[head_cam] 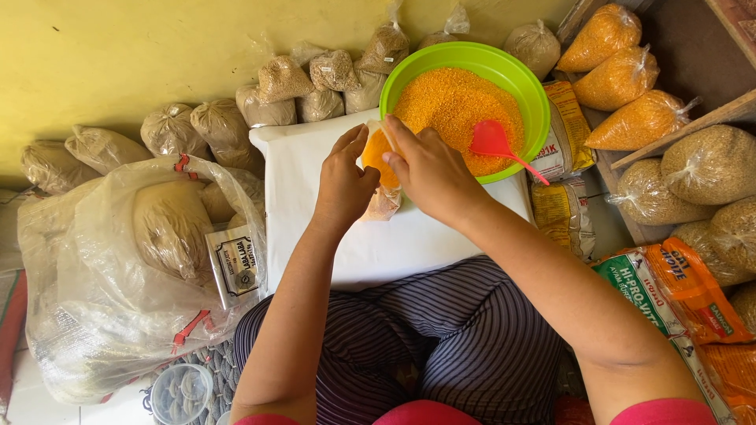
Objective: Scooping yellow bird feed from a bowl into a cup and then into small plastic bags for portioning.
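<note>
We see the left hand [344,182] and right hand [429,169] both pinching a small clear bag of orange grain [378,157]. It is held just beside the green bowl [409,67], where a red scoop [492,142] lies.

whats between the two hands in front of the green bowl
A small clear bag of orange grain, pinched between the left hand and right hand, in the head view, beside the green bowl.

Scoop [494,143] in bowl [409,71], bowl on box [315,205], big sack [134,267] left of box
</note>
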